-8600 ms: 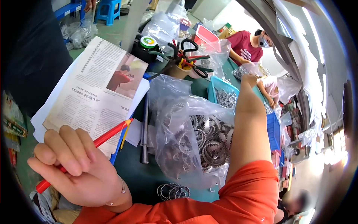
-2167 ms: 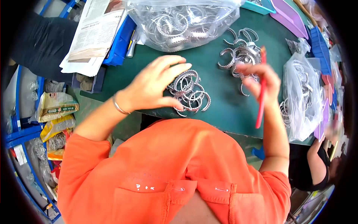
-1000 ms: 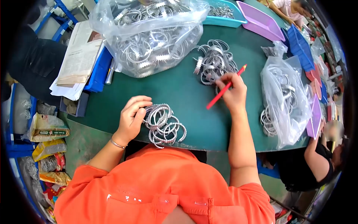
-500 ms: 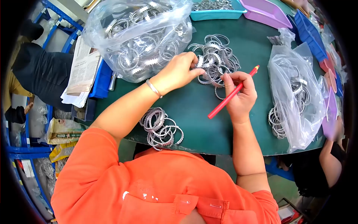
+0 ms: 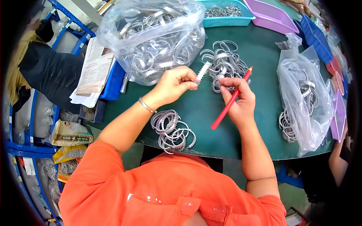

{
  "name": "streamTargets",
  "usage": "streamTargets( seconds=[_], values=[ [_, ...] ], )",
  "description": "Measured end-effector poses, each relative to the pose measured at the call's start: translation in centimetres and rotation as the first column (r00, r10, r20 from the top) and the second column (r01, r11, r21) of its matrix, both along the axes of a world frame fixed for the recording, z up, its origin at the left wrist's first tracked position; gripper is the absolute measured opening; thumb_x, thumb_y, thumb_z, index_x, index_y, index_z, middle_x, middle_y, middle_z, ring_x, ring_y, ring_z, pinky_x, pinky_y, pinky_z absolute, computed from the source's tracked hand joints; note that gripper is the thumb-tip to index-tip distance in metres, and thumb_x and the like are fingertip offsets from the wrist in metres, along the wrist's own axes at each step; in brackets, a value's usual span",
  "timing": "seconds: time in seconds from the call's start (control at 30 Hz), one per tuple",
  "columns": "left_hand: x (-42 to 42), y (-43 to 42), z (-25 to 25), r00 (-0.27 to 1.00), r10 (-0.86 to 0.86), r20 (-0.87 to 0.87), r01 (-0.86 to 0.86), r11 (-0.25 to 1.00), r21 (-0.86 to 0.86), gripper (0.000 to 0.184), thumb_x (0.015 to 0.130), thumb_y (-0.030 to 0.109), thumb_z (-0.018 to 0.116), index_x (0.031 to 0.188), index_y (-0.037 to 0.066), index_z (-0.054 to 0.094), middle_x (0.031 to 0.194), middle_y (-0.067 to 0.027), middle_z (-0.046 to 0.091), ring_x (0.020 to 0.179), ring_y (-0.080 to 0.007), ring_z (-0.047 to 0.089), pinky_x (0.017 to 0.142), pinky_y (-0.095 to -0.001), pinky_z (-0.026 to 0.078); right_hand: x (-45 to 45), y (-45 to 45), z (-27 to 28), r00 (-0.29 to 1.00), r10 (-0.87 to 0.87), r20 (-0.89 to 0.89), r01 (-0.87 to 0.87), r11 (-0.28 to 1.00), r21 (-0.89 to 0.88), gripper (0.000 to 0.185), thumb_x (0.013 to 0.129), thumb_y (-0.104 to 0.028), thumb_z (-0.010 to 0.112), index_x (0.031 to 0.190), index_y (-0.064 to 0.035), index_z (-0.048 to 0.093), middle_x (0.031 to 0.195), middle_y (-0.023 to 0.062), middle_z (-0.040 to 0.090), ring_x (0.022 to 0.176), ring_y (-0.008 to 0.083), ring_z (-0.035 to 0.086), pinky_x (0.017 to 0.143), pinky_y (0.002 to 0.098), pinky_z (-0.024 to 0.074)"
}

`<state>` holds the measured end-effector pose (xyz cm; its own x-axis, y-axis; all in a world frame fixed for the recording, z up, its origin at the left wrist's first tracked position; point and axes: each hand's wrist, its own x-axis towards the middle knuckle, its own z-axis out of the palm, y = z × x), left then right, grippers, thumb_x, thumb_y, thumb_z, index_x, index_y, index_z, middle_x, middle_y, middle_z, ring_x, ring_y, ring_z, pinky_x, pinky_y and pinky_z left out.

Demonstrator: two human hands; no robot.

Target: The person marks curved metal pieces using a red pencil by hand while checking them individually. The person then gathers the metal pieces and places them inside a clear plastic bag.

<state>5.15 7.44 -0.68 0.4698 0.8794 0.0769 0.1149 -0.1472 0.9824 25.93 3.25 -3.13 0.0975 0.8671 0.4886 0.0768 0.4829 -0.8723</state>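
Between the thumb and fingers of my left hand (image 5: pixel 177 83) is a silver toothed ring (image 5: pixel 203 73), seen edge-on. My right hand (image 5: pixel 238 98) holds a red pencil (image 5: pixel 229 103) slanting through its fingers, its tip up and to the right. The right fingertips are at the lower edge of a pile of silver rings (image 5: pixel 226 62); whether they touch a ring I cannot tell. A second, smaller ring pile (image 5: pixel 171 130) lies near the front edge of the green table (image 5: pixel 211 130), below my left hand.
A large clear bag of rings (image 5: pixel 151 45) stands behind my left hand. Farther back are a teal tray (image 5: pixel 228 22) and a purple tray (image 5: pixel 271 17). Another bag (image 5: pixel 307 101) lies at right. Papers (image 5: pixel 92 73) rest on a blue bin (image 5: pixel 114 83) at left, beside a person (image 5: pixel 49 71).
Since half a second ago, my left hand has drawn slightly away from the pile with a ring in its fingers. My right hand still holds the pencil. Earlier, my left hand was at the smaller pile.
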Motion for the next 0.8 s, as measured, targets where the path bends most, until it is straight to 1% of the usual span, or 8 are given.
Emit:
streamTargets(
  seconds=[0.1,0.2,0.27,0.3,0.43,0.6,0.73,0.8],
  values=[
    [-0.1,-0.1,-0.5,0.997,-0.007,0.079,0.009,0.999,-0.034,0.006,0.081,-0.006,0.056,0.086,-0.003,0.055,0.093,-0.0066,0.054,0.082,-0.0136,0.059,0.073,-0.0256,0.05,-0.2,0.2,-0.5,0.999,0.016,0.04,-0.015,1.0,-0.023,0.016,0.073,0.006,0.062,0.086,0.0,0.056,0.088,0.0084,0.064,0.074,0.0125,0.059,0.066,0.0237,0.0472],
    [-0.4,0.1,-0.6,0.999,-0.029,0.042,0.026,0.997,0.073,0.005,0.08,-0.005,0.058,0.084,-0.003,0.056,0.092,-0.0076,0.054,0.081,-0.0135,0.059,0.073,-0.0252,0.05,-0.1,0.4,-0.9,0.998,0.026,0.054,-0.027,1.0,0.008,0.019,0.073,0.007,0.062,0.09,-0.0004,0.055,0.096,0.0108,0.063,0.078,0.0134,0.059,0.067,0.0241,0.047],
    [-0.7,0.4,-0.2,0.966,0.001,-0.26,0.095,0.928,0.36,0.005,0.078,-0.005,0.06,0.081,-0.003,0.057,0.09,-0.0085,0.057,0.078,-0.0136,0.059,0.07,-0.0243,0.049,-0.3,0.3,-0.5,0.998,0.002,0.056,-0.003,1.0,0.009,0.023,0.073,0.007,0.062,0.092,-0.0006,0.054,0.102,0.0122,0.062,0.081,0.0142,0.059,0.069,0.0244,0.0472],
    [-0.7,0.4,0.2,0.954,0.027,-0.299,0.112,0.893,0.437,0.006,0.075,-0.004,0.062,0.08,-0.002,0.058,0.087,-0.0086,0.058,0.076,-0.0137,0.058,0.066,-0.0242,0.048,-0.4,0.3,-0.3,0.998,-0.013,0.056,0.013,1.0,0.009,0.026,0.072,0.008,0.061,0.095,-0.0008,0.052,0.107,0.0136,0.06,0.084,0.015,0.059,0.07,0.0247,0.0474],
    [-0.5,1.3,-0.2,0.955,0.03,-0.295,0.142,0.825,0.546,0.011,0.072,-0.003,0.066,0.079,-0.001,0.058,0.087,-0.0078,0.058,0.073,-0.0153,0.057,0.063,-0.0241,0.046,-0.5,0.8,-1.0,0.997,0.003,0.08,-0.005,1.0,0.028,0.032,0.072,0.008,0.062,0.099,-0.0008,0.048,0.116,0.0158,0.056,0.093,0.0188,0.06,0.076,0.0272,0.0485],
    [0.6,1.6,0.3,0.955,-0.02,-0.297,0.188,0.814,0.55,0.018,0.068,0.002,0.072,0.079,0.001,0.058,0.089,-0.0065,0.058,0.072,-0.0146,0.055,0.062,-0.0244,0.045,-0.6,0.9,-1.2,0.999,0.022,0.031,-0.022,1.0,0.002,0.029,0.072,0.008,0.061,0.096,-0.0009,0.048,0.116,0.0168,0.056,0.095,0.0197,0.059,0.077,0.0277,0.048],
    [1.1,1.5,0.8,0.944,0.048,-0.326,0.16,0.798,0.581,0.018,0.068,0.004,0.072,0.078,0.002,0.057,0.088,-0.007,0.059,0.075,-0.0173,0.057,0.064,-0.0264,0.046,-0.3,1.0,-0.9,0.998,-0.01,0.06,0.01,1.0,0.006,0.028,0.073,0.008,0.061,0.096,-0.0009,0.047,0.114,0.0176,0.056,0.096,0.0194,0.059,0.078,0.0274,0.0482],
    [1.1,1.6,1.2,0.949,0.064,-0.308,0.179,0.697,0.695,0.019,0.067,0.004,0.072,0.078,0.002,0.057,0.088,-0.0082,0.06,0.076,-0.0206,0.058,0.064,-0.0273,0.047,-0.4,0.8,-0.5,0.995,0.033,-0.097,-0.036,0.999,-0.026,0.027,0.074,0.008,0.06,0.096,-0.0013,0.047,0.114,0.0166,0.056,0.096,0.0185,0.059,0.078,0.0269,0.0482]
  ],
)
